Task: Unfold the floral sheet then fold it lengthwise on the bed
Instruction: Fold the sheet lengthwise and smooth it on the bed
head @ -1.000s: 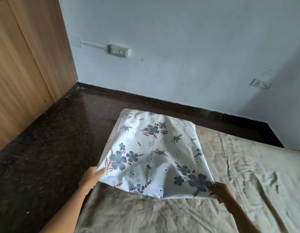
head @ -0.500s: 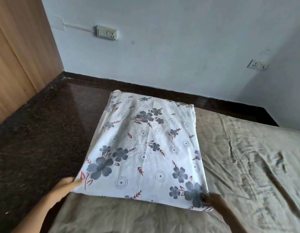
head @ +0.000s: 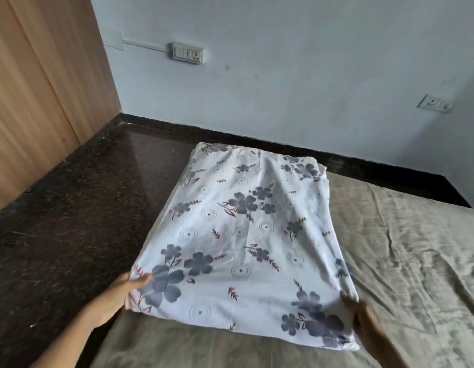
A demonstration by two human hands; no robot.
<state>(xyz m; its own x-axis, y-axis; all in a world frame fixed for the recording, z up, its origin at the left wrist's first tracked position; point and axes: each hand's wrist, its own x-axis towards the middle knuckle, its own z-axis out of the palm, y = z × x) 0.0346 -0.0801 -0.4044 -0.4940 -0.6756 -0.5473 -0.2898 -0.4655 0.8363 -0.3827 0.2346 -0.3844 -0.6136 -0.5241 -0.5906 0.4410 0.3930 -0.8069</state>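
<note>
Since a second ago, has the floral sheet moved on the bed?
Yes. The floral sheet was lifted at its near edge; now it lies lower and flatter on the bed, gripped by left hand and right hand.

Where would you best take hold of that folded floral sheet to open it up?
Probably at its two near corners, coming from the near edge. The floral sheet lies flat as a folded rectangle on the bed, and its near edge faces the person. The left hand and right hand already sit at those corners.

White floral sheet lies folded on bed.
</note>
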